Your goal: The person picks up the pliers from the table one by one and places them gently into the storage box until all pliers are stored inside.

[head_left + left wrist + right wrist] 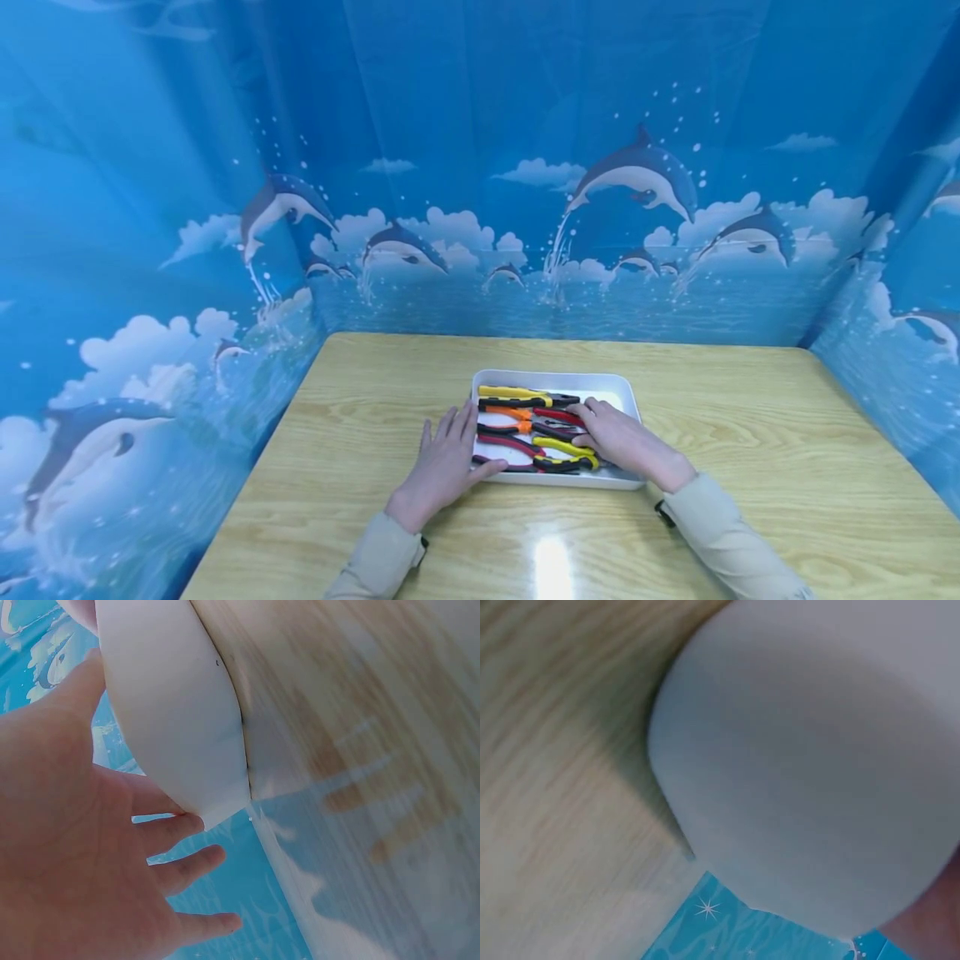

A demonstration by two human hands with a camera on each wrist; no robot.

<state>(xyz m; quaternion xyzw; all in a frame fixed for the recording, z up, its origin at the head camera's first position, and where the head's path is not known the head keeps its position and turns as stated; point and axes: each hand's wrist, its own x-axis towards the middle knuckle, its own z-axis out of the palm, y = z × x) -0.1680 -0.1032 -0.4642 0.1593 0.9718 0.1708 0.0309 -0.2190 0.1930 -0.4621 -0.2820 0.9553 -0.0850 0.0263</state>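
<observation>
A white tray (555,374) holds several pliers laid in rows. Yellow-and-black pliers (517,397) lie at its far side, orange-handled pliers (513,412) below them. Red-handled pliers (510,442) and another yellow-and-black pair (566,458) are nearer me. My left hand (442,458) rests along the tray's left end, fingers straight and spread, thumb over the near rim; its fingertips touch the tray wall (172,712) in the left wrist view. My right hand (618,437) reaches over the right end, fingertips at red-and-black pliers (555,417); I cannot tell whether it grips them.
The tray stands on a light wood-grain table (375,400). Behind the table and at both sides hangs a blue curtain (465,167) printed with dolphins and clouds. In the right wrist view the tray's wall (802,765) fills most of the picture.
</observation>
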